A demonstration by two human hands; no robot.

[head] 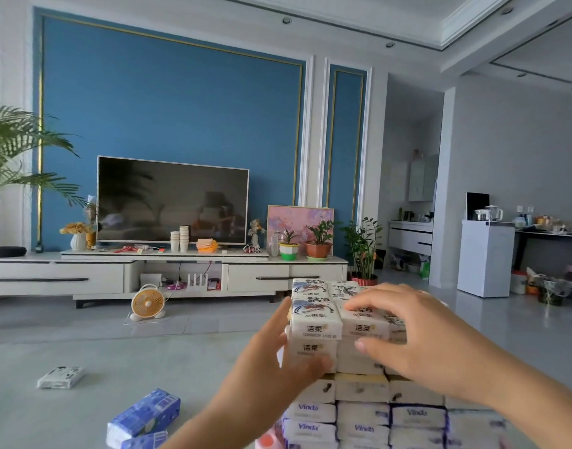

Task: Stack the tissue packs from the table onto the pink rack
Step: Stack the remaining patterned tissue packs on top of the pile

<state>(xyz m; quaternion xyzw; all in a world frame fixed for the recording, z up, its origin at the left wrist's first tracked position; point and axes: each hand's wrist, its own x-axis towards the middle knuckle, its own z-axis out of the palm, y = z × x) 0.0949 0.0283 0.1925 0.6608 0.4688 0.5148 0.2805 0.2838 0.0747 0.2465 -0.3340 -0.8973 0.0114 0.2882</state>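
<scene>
Right grip [417,338] pinches top pack [364,326]; left grip [271,361], fingers straight, presses stack [362,413] left edge; bench [83,345] leftward holds loose packs [143,416].

Stack of tissue packs [314,332] blocks centre-right. Left hand [271,361] lies flat on its left side; right hand [417,335] clasps the top pack [364,322]. Air above is open. Counter [181,361] to the left is free, save a white pack [60,377] and blue packs [143,416] nearer the front.

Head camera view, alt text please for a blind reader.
The left hand presses the side of a tall stack of tissue packs while the right hand grips its top white pack. A loose blue tissue pack lies on the grey table.
</scene>
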